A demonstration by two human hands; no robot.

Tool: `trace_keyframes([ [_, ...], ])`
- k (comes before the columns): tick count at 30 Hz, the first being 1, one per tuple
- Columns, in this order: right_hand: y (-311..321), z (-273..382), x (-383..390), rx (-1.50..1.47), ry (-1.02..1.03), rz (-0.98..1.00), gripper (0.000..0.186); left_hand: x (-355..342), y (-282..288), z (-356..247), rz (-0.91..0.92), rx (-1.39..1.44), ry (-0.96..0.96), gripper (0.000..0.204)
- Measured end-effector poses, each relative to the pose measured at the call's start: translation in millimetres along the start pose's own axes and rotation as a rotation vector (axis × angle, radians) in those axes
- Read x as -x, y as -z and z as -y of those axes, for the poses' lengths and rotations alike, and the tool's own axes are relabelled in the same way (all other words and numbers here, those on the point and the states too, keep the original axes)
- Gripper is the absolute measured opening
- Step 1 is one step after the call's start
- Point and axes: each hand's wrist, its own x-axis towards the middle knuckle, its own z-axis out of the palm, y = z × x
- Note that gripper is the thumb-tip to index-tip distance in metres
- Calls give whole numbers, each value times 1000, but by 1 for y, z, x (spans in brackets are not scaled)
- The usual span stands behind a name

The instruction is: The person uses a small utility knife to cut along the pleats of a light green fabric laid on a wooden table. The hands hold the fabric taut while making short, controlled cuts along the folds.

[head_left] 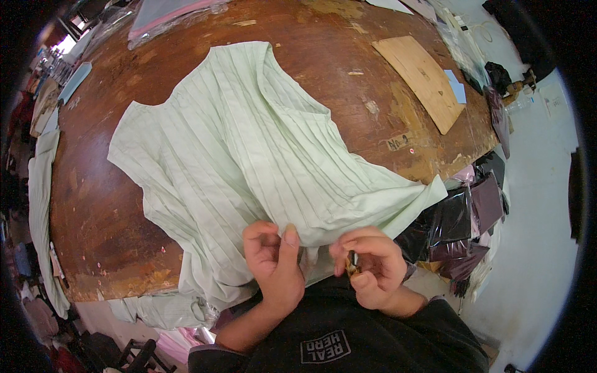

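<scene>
A pale green sleeveless garment (pixel 230 137) with long pleats lies spread over the brown table, its near part hanging past the front edge. My left hand (pixel 273 264) pinches the cloth at its near edge between thumb and fingers. Close to its right, my right hand (pixel 375 267) is curled round a small gold-and-black metal tool (pixel 352 266), mostly hidden by the fingers. Only a little of that tool shows, so its exact kind is unclear. The right fingertips are just beside the garment's near edge.
The worn wooden table (pixel 336 56) carries a flat wooden board (pixel 423 81) and light blue card (pixel 457 87) at the far right. Folded cloth in clear plastic (pixel 168 15) lies at the back. Dark plastic-wrapped packages (pixel 451 217) are stacked beside the right edge.
</scene>
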Motion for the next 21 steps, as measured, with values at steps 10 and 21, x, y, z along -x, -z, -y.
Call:
trace_keyframes([
  [10,-1,-24,-11,610,303,215,30,-8,-10,-30,87,200,367,51],
  [21,27,24,-32,849,359,95,35,-15,-8,-13,85,-4,125,63],
])
